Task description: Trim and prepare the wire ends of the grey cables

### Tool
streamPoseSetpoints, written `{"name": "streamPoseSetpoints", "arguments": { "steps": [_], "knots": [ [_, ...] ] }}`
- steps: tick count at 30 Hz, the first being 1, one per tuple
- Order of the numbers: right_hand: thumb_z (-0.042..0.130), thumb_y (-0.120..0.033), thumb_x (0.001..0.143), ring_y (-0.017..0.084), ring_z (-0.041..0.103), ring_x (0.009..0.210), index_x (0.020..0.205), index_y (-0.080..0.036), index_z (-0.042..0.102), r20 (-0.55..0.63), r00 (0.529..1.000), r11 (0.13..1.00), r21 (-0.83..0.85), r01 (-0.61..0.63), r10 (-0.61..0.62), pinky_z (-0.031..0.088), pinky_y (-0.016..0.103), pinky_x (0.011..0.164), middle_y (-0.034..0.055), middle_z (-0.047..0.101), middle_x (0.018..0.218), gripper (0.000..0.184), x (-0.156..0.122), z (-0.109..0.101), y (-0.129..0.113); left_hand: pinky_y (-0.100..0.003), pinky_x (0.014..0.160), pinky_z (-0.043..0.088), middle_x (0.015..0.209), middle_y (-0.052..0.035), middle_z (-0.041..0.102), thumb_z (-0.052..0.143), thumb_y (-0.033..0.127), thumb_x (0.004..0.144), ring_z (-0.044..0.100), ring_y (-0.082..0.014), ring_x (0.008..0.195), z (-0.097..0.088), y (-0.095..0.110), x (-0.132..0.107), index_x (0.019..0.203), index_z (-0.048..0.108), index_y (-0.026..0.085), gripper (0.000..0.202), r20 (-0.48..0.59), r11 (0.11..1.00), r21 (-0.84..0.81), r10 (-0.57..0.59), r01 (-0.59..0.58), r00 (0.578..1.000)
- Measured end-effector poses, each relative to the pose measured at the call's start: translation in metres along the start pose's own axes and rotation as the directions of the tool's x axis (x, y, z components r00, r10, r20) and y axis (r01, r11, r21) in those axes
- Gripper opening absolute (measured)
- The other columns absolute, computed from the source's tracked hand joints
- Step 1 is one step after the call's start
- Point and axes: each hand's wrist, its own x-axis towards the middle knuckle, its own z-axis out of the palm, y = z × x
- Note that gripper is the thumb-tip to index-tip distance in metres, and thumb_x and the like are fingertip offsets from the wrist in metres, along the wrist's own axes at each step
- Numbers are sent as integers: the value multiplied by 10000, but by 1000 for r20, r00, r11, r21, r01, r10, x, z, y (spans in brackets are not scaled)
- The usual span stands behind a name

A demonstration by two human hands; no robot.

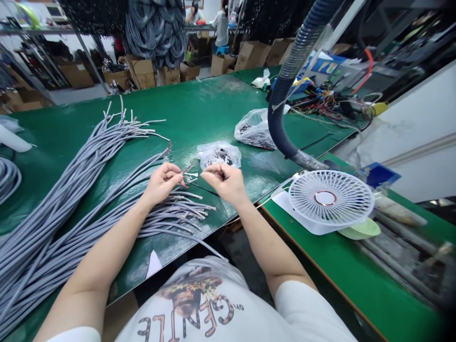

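Note:
My left hand [163,183] is closed in a pinch on the stripped end of a grey cable, from which thin coloured wires [187,169] stick out. A short gap to the right, my right hand [228,184] has its fingers curled together; whatever lies between them is hidden. Beneath and beside my left hand is a bundle of grey cables [174,211] with stripped ends pointing right. Another thick bundle [80,175] lies farther left. Just beyond my right hand sits an open clear plastic bag [220,154] holding small dark and white parts.
A larger plastic bag [253,129] of small parts lies farther back on the green table [203,104]. A dark flexible hose [278,102] hangs down at the right, near a white fan [329,197]. Tangled wires [327,102] and tools crowd the back right. Two people sit in the background.

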Motion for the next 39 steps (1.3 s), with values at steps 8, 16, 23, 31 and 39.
{"name": "streamPoseSetpoints", "arguments": {
  "steps": [8, 16, 23, 31, 39],
  "knots": [
    [544, -241, 856, 140, 561, 720, 940, -170, 664, 406, 898, 878, -350, 327, -173, 368, 229, 637, 56, 651, 856, 163, 6, 25, 20, -202, 533, 439, 606, 18, 656, 702, 461, 729, 577, -82, 502, -2, -1, 1, 837, 506, 164, 372, 52, 1000, -14, -21, 22, 998],
    [446, -170, 788, 108, 415, 545, 637, -191, 484, 403, 836, 860, -188, 474, -372, 297, 232, 555, -5, 507, 595, 157, 4, 33, 32, -218, 599, 473, 626, 14, 640, 684, 441, 758, 623, -113, 597, -7, 1, 0, 965, 572, 142, 381, 154, 996, 77, 26, -39, 988],
    [426, -193, 813, 97, 348, 501, 582, -212, 384, 214, 916, 935, -33, 353, -338, 327, 233, 556, -34, 393, 529, 236, -13, 50, 19, -236, 604, 487, 647, -5, 632, 671, 448, 761, 600, -117, 594, -4, 0, -1, 918, 626, 133, 354, 120, 993, 92, 68, -79, 990],
    [436, -270, 855, 97, 373, 523, 555, -202, 400, 212, 950, 970, -30, 240, -229, 346, 242, 570, -20, 423, 540, 309, -6, 48, 10, -240, 612, 496, 660, -9, 637, 661, 488, 768, 610, -118, 601, -3, 0, 2, 856, 613, 144, 359, 88, 988, 88, 119, -127, 989],
    [487, -319, 865, 84, 391, 513, 584, -168, 510, 317, 946, 998, 23, 64, -68, 320, 234, 536, -26, 460, 538, 320, 8, 26, 11, -253, 650, 490, 673, -25, 649, 610, 417, 827, 615, -130, 631, -1, -7, 1, 959, 653, 130, 319, 120, 984, 109, 125, -138, 985]
  ]
}}
